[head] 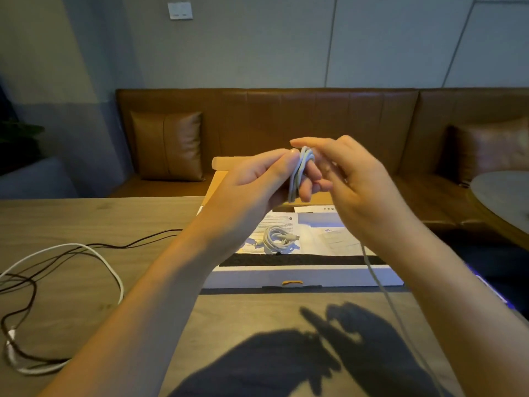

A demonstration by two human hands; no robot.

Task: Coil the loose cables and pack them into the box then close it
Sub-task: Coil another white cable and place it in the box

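Head view: above an open white box (303,277) on a wooden table (94,219), the left hand (257,179) has a white cable (300,173) looped round its fingers, thumb pressed on top. The right hand (352,179) pinches the cable's trailing end. A coiled cable (276,239) lies inside the box. Loose black and white cables (57,282) sprawl at left.

The cable (300,173) wound round my fingers feels smooth, matt grey plastic. At twelve o'clock sits a white cardboard box (303,277) lined with printed paper. Under it, the table (243,316) is matt wood grain. Beyond, the bench (286,116) is glossy brown leather.
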